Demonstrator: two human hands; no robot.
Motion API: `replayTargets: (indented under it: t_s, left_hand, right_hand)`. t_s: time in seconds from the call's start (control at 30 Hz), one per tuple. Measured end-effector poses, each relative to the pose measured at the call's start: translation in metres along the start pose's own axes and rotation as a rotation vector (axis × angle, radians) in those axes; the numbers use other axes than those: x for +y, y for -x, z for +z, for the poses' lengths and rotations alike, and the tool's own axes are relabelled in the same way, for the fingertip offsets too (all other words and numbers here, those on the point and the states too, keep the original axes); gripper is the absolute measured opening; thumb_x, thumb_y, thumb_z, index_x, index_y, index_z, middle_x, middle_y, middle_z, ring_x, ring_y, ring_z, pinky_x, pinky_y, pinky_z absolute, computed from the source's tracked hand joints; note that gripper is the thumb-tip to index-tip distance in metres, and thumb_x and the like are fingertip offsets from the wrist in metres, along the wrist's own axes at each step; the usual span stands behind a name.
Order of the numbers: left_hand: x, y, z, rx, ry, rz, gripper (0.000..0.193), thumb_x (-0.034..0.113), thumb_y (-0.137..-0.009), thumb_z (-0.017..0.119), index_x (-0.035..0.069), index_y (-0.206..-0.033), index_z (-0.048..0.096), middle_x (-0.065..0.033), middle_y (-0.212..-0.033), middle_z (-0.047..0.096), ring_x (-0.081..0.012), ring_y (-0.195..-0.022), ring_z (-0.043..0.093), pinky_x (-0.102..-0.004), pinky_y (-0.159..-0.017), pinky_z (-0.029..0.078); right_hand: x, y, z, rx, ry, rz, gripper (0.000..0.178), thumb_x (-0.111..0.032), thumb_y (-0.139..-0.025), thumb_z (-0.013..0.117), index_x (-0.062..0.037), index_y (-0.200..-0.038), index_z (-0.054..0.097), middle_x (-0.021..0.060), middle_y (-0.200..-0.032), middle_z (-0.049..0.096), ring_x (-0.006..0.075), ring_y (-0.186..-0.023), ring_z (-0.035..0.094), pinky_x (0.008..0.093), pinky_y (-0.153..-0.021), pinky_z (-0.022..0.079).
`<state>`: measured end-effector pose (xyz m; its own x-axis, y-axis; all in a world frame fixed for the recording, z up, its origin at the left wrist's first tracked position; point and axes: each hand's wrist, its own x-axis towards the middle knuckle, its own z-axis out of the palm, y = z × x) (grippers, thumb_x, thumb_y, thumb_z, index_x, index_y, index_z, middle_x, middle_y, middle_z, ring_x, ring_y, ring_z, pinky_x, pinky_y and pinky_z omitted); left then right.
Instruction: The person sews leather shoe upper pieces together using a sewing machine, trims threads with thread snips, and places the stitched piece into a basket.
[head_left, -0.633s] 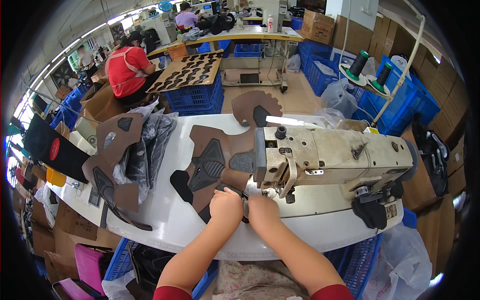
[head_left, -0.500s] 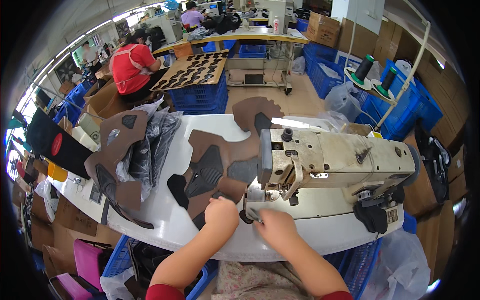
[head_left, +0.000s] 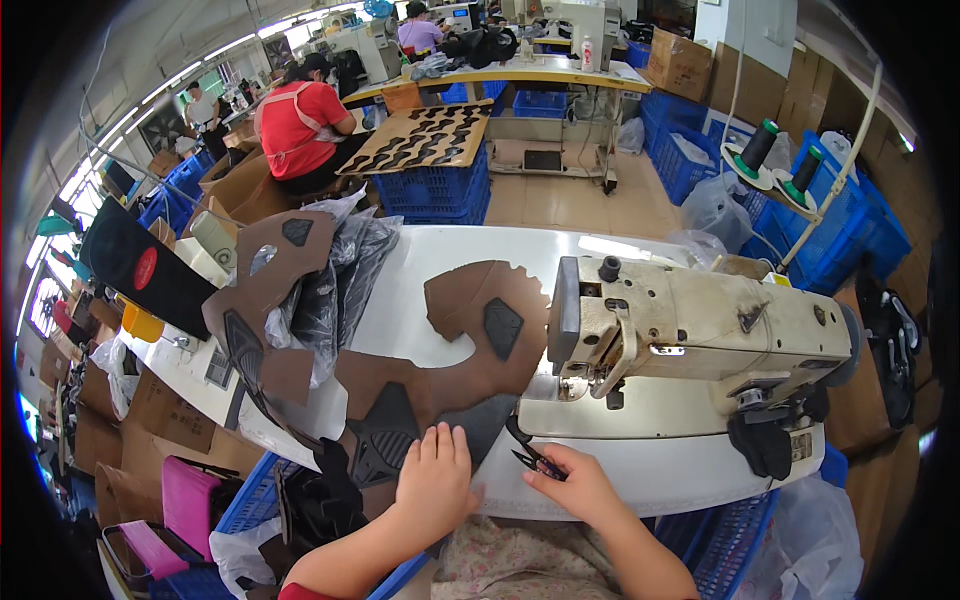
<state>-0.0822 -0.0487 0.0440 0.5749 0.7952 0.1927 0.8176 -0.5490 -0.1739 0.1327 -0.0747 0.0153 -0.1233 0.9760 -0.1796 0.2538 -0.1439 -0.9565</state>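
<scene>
My left hand (head_left: 434, 482) lies flat with fingers stretched out on a brown curved sheet panel (head_left: 460, 388) at the table's front edge. A black ribbed patch (head_left: 385, 432), a dark grey patch (head_left: 487, 422) and a smaller black patch (head_left: 503, 328) are on the panel. Black thread snips (head_left: 540, 462) sit in my right hand (head_left: 582, 486), their blades pointing left beside the panel. The panel's far end curls toward the head of a cream sewing machine (head_left: 700, 325), its right edge close to the needle area, which is partly hidden.
More brown panels (head_left: 290, 262) and plastic-wrapped dark pieces (head_left: 350, 285) lie on the left of the white table (head_left: 640, 478). Green thread cones (head_left: 757, 146) stand on a holder at the right. Blue crates (head_left: 440, 190) and a person in red (head_left: 300, 130) are beyond the table.
The brown panel has shifted toward me and turned, away from the needle area. My left hand has flattened onto it. My right hand has moved nearer me, with the snips now plainly visible.
</scene>
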Motion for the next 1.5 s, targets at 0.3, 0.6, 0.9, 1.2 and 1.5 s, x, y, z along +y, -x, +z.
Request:
replayTargets:
  t_s: [0.3,0.6,0.9,1.2,1.5]
  left_hand:
    - [-0.013,0.016,0.01,-0.029,0.272,-0.151,0.04,0.01,-0.075,0.059,-0.006,-0.111,0.059,-0.0237,-0.114,0.063,-0.0347,-0.102,0.063,-0.0421,-0.088,0.05]
    - [-0.032,0.045,-0.065,0.03,0.618,-0.501,0.028,0.0,-0.077,0.055,0.001,-0.103,0.066,-0.0202,-0.092,0.068,-0.0355,-0.084,0.067,-0.0388,-0.076,0.053]
    - [-0.035,0.07,-0.072,0.154,0.723,-0.592,0.031,-0.003,-0.078,0.053,0.001,-0.106,0.067,-0.0189,-0.082,0.066,-0.0301,-0.072,0.065,-0.0313,-0.068,0.05]
    - [-0.039,0.077,-0.071,0.171,0.779,-0.603,0.032,-0.003,-0.078,0.053,0.001,-0.106,0.067,-0.0189,-0.081,0.066,-0.0294,-0.071,0.065,-0.0312,-0.068,0.05]
    - [-0.039,0.077,-0.069,0.191,0.781,-0.58,0.032,-0.003,-0.078,0.053,0.001,-0.106,0.068,-0.0186,-0.079,0.065,-0.0283,-0.068,0.064,-0.0306,-0.067,0.049]
  right_hand:
    - [0.034,0.004,0.006,-0.01,-0.28,0.042,0.029,-0.025,-0.085,0.072,-0.0016,-0.099,0.063,-0.0026,-0.079,0.058,0.0067,-0.07,0.049,0.0232,-0.065,0.042]
    - [0.002,-0.013,0.023,-0.162,-0.476,0.123,0.032,-0.026,-0.089,0.067,-0.0027,-0.11,0.063,-0.0033,-0.081,0.058,0.0029,-0.067,0.046,0.0198,-0.056,0.036]
    - [-0.018,-0.04,0.056,-0.121,-0.557,-0.007,0.035,-0.024,-0.089,0.067,-0.0018,-0.117,0.062,-0.0052,-0.075,0.054,0.0033,-0.065,0.045,0.02,-0.055,0.036]
    - [-0.034,-0.051,0.055,0.086,-0.24,-0.402,0.036,-0.018,-0.086,0.07,-0.0061,-0.12,0.063,0.0002,-0.074,0.054,0.0076,-0.066,0.047,0.0234,-0.062,0.042]
    - [-0.035,-0.06,0.055,0.076,-0.192,-0.48,0.034,-0.016,-0.084,0.071,-0.0065,-0.117,0.065,0.0023,-0.074,0.056,0.0084,-0.065,0.05,0.0236,-0.062,0.043]
